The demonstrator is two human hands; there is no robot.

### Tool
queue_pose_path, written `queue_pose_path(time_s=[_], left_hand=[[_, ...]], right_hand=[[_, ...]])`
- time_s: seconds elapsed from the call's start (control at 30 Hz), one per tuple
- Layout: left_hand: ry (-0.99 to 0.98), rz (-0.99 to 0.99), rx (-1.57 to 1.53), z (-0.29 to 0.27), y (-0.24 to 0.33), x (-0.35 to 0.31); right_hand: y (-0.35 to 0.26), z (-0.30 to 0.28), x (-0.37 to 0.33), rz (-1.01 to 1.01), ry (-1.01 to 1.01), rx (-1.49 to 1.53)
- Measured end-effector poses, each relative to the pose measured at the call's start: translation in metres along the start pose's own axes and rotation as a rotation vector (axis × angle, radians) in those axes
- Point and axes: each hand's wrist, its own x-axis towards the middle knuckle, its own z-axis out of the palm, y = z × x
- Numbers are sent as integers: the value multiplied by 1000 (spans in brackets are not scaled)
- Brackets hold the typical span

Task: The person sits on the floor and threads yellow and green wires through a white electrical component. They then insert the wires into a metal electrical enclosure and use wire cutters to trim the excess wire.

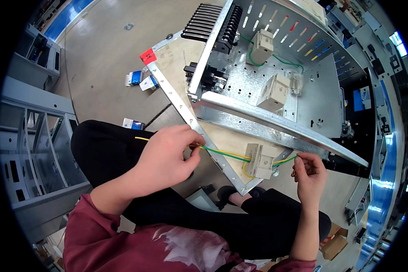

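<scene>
My left hand (165, 156) is closed in a pinch on a green-and-yellow wire (225, 153). A yellow end of wire (141, 138) sticks out on the left side of that hand. The wire runs right to a beige boxy electrical component (260, 162) lying at the near corner of the frame, with a yellow loop under its left side. From the component's right side, the wire goes on to my right hand (310, 171), whose thumb and fingertips pinch its green end.
An open metal cabinet (317, 102) stands ahead, holding two similar beige components (275, 93) with green wire (288, 61). Its metal rail (276, 124) crosses above my hands. A red-tipped metal frame (176, 100) borders the pale board. Small blue-and-white boxes (133, 78) lie on the floor.
</scene>
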Motion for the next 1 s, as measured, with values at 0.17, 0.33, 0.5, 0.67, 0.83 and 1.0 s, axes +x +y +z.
queue_pose_path(time_s=[0.17,0.33,0.5,0.67,0.83,1.0], left_hand=[[102,-34,66,11,12,1],[196,-134,1,18,17,-2],[198,-110,38,24,15,-1],[190,-3,79,23,18,4],[190,-17,120,18,21,6],[204,-13,166,20,24,9]], right_hand=[[4,-6,-3,-48,-6,-67],[-6,-22,4,-107,45,-52],[1,-78,4,30,3,80],[0,-101,-17,94,-52,-7],[14,-118,-40,181,15,34],[52,-155,-56,228,96,-53]])
